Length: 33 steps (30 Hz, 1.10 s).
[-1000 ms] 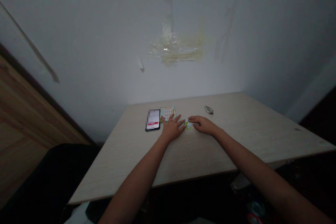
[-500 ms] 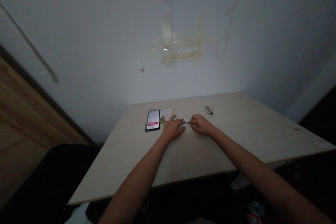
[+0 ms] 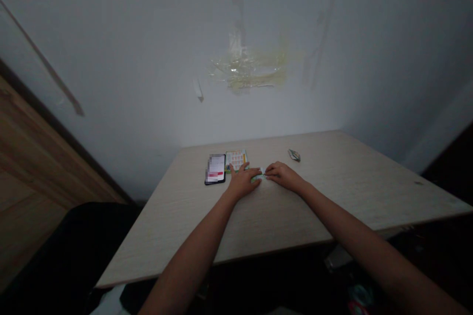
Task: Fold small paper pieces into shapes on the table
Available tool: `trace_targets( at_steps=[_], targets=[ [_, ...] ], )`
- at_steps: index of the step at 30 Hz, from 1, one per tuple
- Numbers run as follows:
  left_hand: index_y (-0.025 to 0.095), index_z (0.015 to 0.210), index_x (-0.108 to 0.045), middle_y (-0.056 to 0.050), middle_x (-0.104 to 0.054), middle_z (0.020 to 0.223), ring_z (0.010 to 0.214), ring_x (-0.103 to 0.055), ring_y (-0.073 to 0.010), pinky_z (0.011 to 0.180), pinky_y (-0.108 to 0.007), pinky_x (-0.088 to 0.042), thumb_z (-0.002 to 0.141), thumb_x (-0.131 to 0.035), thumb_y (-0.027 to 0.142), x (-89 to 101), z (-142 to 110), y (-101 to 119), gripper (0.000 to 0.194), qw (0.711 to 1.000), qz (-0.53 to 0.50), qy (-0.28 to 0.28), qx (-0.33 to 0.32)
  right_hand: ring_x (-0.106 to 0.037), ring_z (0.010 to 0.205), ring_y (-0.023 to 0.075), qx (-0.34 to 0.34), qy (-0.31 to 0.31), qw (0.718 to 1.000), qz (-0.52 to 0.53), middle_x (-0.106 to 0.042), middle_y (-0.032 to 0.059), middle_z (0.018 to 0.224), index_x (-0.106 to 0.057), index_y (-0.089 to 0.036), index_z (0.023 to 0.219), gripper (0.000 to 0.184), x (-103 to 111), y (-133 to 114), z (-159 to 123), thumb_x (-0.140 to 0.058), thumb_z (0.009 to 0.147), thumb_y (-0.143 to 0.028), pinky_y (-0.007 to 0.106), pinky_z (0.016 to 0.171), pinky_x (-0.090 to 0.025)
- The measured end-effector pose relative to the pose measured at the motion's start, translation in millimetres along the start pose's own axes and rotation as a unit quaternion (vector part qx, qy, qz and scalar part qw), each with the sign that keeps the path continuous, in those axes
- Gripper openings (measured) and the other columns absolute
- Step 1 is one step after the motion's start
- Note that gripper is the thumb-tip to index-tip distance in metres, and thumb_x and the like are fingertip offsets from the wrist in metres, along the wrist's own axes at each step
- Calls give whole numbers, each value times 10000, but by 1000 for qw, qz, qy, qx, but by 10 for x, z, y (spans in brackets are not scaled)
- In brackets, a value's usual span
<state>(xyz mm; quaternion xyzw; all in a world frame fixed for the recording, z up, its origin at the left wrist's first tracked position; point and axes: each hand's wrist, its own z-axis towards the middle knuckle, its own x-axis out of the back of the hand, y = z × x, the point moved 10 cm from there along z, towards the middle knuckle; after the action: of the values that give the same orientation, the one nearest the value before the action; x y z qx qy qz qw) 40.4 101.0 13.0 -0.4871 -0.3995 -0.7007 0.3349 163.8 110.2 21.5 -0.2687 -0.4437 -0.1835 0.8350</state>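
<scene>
A small white-and-green piece of paper (image 3: pixel 262 171) lies on the table between my hands, mostly covered by fingers. My left hand (image 3: pixel 242 182) rests flat with spread fingers, its index and middle fingertips on the paper's left part. Two of its other fingers reach over the lower edge of a printed card or booklet (image 3: pixel 236 157) with rows of small pictures. At the paper's right side, my right hand (image 3: pixel 283 176) has its fingertips pinched together. What sits in that pinch is too small and dark to make out.
A phone (image 3: pixel 216 169) with a lit screen lies left of the card. Toward the back right is a small folded, patterned packet (image 3: pixel 294 155). The pale wooden table (image 3: pixel 295 221) meets a wall (image 3: pixel 148 83) bearing old tape; a dark chair (image 3: pixel 74 251) stands at left.
My right hand's fingers have gone from stretched over the paper's right side to pinched together at it. The left hand has drawn its fingers closer and covers more of the paper.
</scene>
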Motion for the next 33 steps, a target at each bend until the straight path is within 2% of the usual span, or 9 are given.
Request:
trace_targets(
  at_steps=[20, 33],
  targets=[
    [423, 1238, -645, 33, -586, 1420, 1419, -323, -327, 1070, -805, 50, 945, -525, 506, 84, -10, 49, 327, 1000, 4, 22, -9, -621, 959, 222, -14, -18, 1000, -12, -731, 89, 1015, -781, -207, 983, 222, 50, -84, 28, -575, 952, -283, 368, 889, -468],
    [434, 1209, -666, 40, -578, 1425, 1416, -318, -329, 1080, -797, 31, 960, -495, 507, 104, -11, 57, 311, 1000, 0, 20, -5, -619, 958, 213, -28, -14, 999, 7, -728, 92, 995, -784, -201, 972, 220, 11, 9, 28, -584, 948, -291, 362, 898, -467]
  ],
)
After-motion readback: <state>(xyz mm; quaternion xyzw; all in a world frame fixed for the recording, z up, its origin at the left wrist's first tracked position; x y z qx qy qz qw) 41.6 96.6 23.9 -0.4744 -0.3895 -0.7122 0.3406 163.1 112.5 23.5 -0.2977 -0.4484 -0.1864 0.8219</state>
